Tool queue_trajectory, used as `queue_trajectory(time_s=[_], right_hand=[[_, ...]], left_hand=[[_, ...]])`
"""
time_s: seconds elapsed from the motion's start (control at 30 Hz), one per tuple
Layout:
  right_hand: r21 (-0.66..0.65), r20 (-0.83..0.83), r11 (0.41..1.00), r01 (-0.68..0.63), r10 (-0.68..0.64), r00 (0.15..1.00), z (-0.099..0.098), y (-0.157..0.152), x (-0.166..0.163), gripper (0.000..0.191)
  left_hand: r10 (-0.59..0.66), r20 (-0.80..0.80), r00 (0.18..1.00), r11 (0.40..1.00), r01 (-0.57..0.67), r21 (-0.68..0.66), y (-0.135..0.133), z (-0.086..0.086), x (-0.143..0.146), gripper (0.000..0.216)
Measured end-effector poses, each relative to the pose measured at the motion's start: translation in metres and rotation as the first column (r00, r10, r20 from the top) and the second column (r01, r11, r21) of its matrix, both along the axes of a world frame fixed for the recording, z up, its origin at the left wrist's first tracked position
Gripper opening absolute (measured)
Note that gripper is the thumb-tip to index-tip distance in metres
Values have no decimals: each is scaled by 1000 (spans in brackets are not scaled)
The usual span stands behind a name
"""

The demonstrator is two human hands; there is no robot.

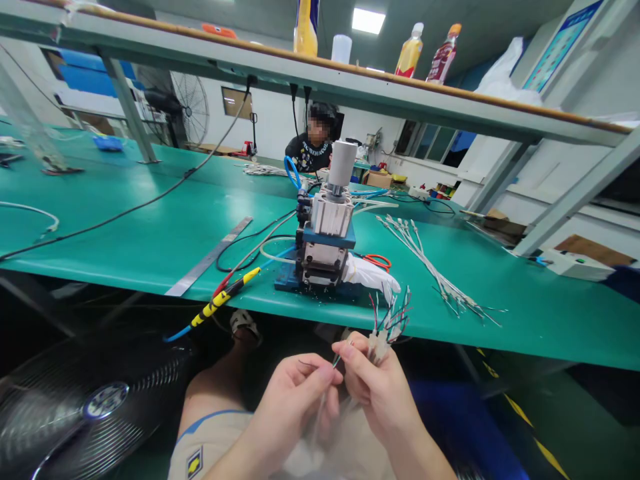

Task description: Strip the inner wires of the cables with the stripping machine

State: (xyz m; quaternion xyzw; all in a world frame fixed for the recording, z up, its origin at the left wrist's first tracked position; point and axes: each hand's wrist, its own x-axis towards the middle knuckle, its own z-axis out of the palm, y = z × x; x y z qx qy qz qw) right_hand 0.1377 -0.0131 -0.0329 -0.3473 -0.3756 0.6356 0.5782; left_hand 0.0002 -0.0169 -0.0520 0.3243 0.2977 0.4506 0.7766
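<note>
Above my lap, my left hand (295, 397) pinches the end of a cable, with thin coloured wires (337, 361) showing between its fingertips and the right fingers. My right hand (377, 390) closes round a bundle of cables (381, 341). Past its fingers stand whitish, partly clear ends with red, black, green and white stripped wires fanned upward. Pale cable lengths hang blurred below the hands. Just beyond, at the green table's edge, stands a pneumatic press (327, 227) with a white bag-like sleeve (370, 273) at its side. Neither hand touches the press.
More grey cables (430, 267) lie on the green table (125, 200) to the right. A steel ruler (210, 257) and a yellow-black taped air hose (225, 298) are left. A floor fan (105, 400) stands lower left. Overhead runs a shelf (200, 50); a person (313, 143) sits opposite.
</note>
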Motion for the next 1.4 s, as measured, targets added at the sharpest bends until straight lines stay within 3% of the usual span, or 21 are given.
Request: queue_trajectory(time_s=[0.23,0.43,0.67,0.87,0.97,1.07,1.13,1.23,1.4], right_hand=[[108,129,991,77,-91,988,-4,0,2,30],[59,125,994,96,-103,987,-6,3,2,33],[195,300,968,158,-212,930,-6,7,11,13],[243,341,963,118,-199,919,-6,3,15,16],[361,400,919,158,-305,864,1,-1,8,17],[426,433,881,205,-397,809,5,-5,4,19],[363,403,909,204,-351,845,4,-5,5,23],[159,285,979,125,-167,944,0,-2,11,31],[10,197,997,76,-77,977,1,6,13,40]], left_hand=[[-4,-130,991,996,16,88,-1,-1,-4,41],[39,-332,942,972,41,230,-2,6,-5,36],[-27,-247,969,989,61,132,3,5,-8,45],[-80,-99,992,993,89,83,3,2,-13,40],[-55,-166,985,992,73,106,-3,4,-6,41],[60,-293,954,980,-1,200,-9,7,3,41],[89,-310,946,976,-21,216,-9,7,4,41],[33,-326,945,980,33,196,-5,4,-1,39],[0,-320,947,965,83,247,-1,2,-5,41]])
